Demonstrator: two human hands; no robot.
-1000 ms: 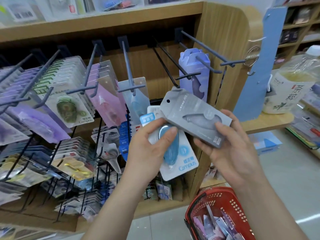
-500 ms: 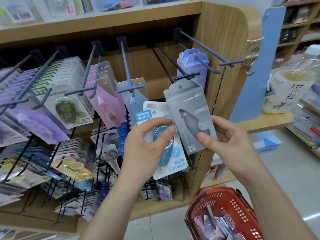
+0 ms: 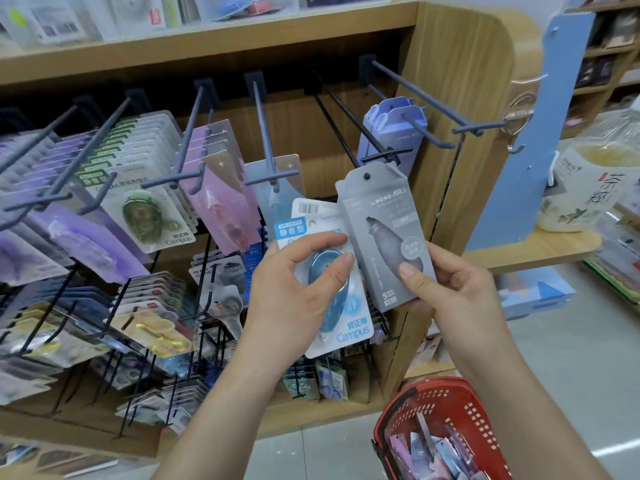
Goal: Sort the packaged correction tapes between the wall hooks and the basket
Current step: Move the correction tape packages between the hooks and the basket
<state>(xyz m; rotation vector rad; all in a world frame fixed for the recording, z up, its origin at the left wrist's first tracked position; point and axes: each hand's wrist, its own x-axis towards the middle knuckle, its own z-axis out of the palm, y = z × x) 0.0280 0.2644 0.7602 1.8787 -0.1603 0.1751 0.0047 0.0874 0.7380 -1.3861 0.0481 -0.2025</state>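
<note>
My left hand [image 3: 291, 292] grips a white and blue Campus correction tape pack [image 3: 346, 320], thumb across its blister. My right hand [image 3: 450, 299] pinches the lower end of a grey Mono Air pack [image 3: 384, 230], held upright with its hang hole just below the tip of a black wall hook [image 3: 388, 155]. A lilac box [image 3: 391, 133] hangs further back on that hook. The red basket [image 3: 408, 407] sits at the bottom right with several packs inside.
Rows of wall hooks [image 3: 270, 133] carry purple, green, pink and blue packs to the left. A bare blue hook [image 3: 426, 95] juts out at the right. A wooden side panel [image 3: 460, 98] and a shelf with a big bottle [image 3: 595, 181] stand to the right.
My right hand has turned the grey pack from lying sideways to upright and lifted it towards the black hook. My left hand kept hold of the blue pack and shifted slightly.
</note>
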